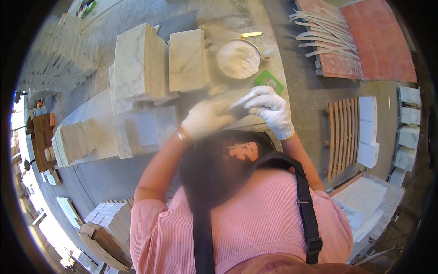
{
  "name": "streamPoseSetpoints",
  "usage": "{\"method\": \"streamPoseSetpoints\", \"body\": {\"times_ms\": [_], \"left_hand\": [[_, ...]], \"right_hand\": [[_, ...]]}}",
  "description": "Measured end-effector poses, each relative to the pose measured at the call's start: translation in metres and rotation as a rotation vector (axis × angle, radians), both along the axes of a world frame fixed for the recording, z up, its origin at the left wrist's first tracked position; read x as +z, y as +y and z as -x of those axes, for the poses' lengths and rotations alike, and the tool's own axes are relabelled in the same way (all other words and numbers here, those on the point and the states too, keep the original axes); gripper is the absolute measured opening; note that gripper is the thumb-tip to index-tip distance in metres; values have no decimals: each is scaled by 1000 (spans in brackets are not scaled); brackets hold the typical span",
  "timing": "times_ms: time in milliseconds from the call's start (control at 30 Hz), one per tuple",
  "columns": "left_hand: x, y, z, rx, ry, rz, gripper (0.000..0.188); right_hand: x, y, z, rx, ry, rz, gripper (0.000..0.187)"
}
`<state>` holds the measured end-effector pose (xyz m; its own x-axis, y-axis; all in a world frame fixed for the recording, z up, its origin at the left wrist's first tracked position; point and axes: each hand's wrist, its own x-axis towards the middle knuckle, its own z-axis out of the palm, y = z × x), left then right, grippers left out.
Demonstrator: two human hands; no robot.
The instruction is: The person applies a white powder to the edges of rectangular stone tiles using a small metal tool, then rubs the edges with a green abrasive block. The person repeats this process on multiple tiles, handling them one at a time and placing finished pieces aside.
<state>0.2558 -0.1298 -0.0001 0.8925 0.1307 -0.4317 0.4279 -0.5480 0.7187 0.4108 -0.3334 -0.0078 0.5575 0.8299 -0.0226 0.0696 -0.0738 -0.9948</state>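
Both my hands wear white knit gloves and meet over the near edge of the worktable. A thin pale tile [242, 101] is tilted between them, its edge facing up. My right hand [271, 109] is closed on the tile's right end, with fingers curled over the top. My left hand [204, 119] is closed at its left end; haze softens those fingertips. Just beyond the right hand lies a green square pad [276, 86]. Farther off is a round bowl [259, 51] of white powder [238, 58]. A yellow-handled tool [251, 34] rests behind the bowl.
Stacks of grey-veined marble tiles [130, 64] [187, 61] stand on the worktable [271, 27], with a lower row [75, 141] at left. On the right are a red board [383, 41] with pale strips [326, 34], a wooden pallet [343, 137] and white boxes [367, 130].
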Motion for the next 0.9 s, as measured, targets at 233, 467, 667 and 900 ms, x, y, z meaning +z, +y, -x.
{"method": "streamPoseSetpoints", "body": {"times_ms": [233, 467, 667, 900], "left_hand": [[-26, 5, 5, -8, -200, -357, 18], [-45, 10, 7, -54, -202, -467, 15], [-63, 9, 7, -93, -261, -522, 10], [-56, 4, 7, -54, -286, -495, 11]], "right_hand": [[-22, -25, -21, -42, 88, 95, 14], [-26, -8, -35, 87, 20, 284, 17], [-40, 17, -41, 362, -96, 229, 30], [-44, 36, -41, 551, -213, 189, 34]]}}
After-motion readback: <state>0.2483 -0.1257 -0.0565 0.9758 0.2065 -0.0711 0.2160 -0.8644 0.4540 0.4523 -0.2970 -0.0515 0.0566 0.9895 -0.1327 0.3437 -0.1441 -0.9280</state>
